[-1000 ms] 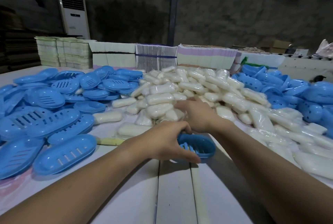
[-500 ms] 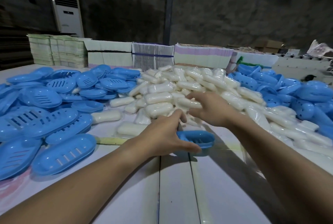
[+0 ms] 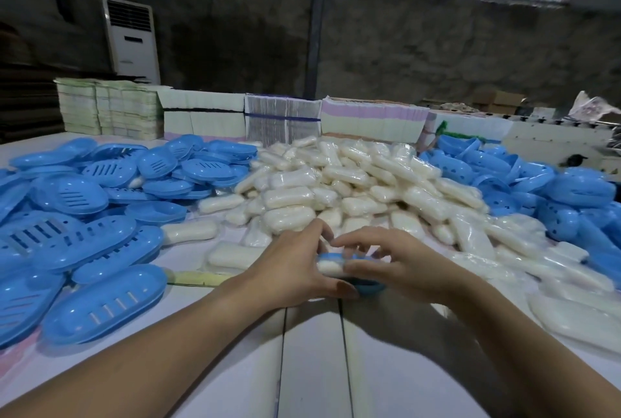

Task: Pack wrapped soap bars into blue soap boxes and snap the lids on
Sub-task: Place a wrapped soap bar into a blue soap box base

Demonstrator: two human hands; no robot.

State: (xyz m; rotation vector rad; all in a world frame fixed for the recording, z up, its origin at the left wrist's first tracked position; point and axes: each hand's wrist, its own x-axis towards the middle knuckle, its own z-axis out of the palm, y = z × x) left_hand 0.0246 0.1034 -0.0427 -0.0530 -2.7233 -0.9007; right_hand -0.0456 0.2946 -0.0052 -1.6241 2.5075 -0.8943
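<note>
A wrapped soap bar [image 3: 331, 266] was pinched by the right hand [image 3: 400, 266] into the blue box [image 3: 364, 285], steadied by the gripping left hand [image 3: 292, 269] near the table's [image 3: 312, 367] front edge.

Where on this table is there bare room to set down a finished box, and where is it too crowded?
Free: the white table between the two forearms, near the front edge, and a smaller strip at the front left below the lids. Crowded: lids on the left, the soap pile behind the hands, blue bases and loose bars on the right.
</note>
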